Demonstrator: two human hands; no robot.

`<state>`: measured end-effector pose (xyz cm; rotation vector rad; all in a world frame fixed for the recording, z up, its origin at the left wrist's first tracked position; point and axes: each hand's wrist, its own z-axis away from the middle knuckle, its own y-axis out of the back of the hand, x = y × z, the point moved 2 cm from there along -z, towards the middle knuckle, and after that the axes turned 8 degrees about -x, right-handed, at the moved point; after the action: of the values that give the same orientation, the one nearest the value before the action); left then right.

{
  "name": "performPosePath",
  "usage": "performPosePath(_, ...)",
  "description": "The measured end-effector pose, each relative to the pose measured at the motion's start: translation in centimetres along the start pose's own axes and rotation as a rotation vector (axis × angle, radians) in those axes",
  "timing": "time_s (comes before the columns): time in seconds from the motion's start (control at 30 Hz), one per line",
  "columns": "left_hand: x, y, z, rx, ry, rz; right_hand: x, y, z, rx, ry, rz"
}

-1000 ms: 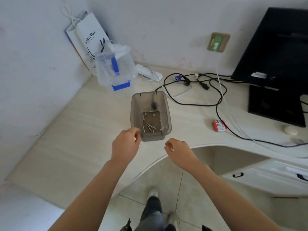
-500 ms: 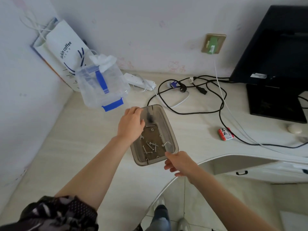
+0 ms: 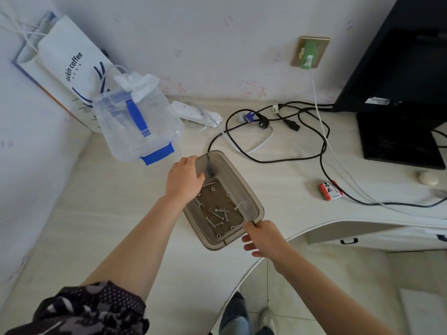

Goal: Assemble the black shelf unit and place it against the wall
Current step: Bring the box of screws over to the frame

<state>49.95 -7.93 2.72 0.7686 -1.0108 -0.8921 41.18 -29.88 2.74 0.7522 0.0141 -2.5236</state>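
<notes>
Black shelf unit panels cannot be made out with any certainty from here. What lies at hand is most likely its hardware: loose silver metal screws (image 3: pixel 219 215) and a small flat steel wrench (image 3: pixel 199 203), scattered on the floor of a smoky translucent rectangular plastic tray (image 3: pixel 238 175) that sits on the pale cream desk (image 3: pixel 121 213).

The tray's long axis runs on a diagonal, from the right hand (image 3: pixel 264 238) at its near corner away to the left hand (image 3: pixel 185 178) at its far end. The screws cluster between the two, closer to the right hand's grip. The wrench lies just below the left palm, on the wrist side of the fingers.

The right hand pinches the near corner of the rim, thumb on top and fingers curled beneath, and seems to be steadying the tray. The left hand reaches over the far rim with its fingers bent down inside, next to a dark smudge-like object on the far wall. Whether those fingers have closed on anything I cannot tell, since the knuckles hide the tips. For a pick the left hand is the free one, and it would have to draw back toward the wrist to reach the screws.
</notes>
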Motion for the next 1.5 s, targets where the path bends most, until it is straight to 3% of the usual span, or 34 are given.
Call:
performPosePath(0.17,-0.5,-0.1,0.7,-0.003,0.059,0.156,0.1,1.4,-0.4,0.047,0.043,-0.151)
performPosePath(0.47,-1.8,-2.0,3.2,-0.151,0.21,0.328,0.2,4.3,-1.2,0.279,0.169,0.073)
performPosePath(0.77,-2.0,-3.3,6.5,0.004,0.252,0.461,-0.8,6.4,-1.8,0.33,0.284,0.185)
performPosePath(1.13,1.4,-4.7,12.1,0.05,0.204,0.608,2.9,8.9,1.0,0.482,0.398,0.344)
performPosePath(1.3,3.9,-6.9,15.2,0.054,0.127,0.559,6.6,10.4,3.8,0.581,0.427,0.498)
performPosePath(1.5,6.8,-9.6,18.2,0.097,0.061,0.449,11.9,11.9,7.3,0.63,0.473,0.431)
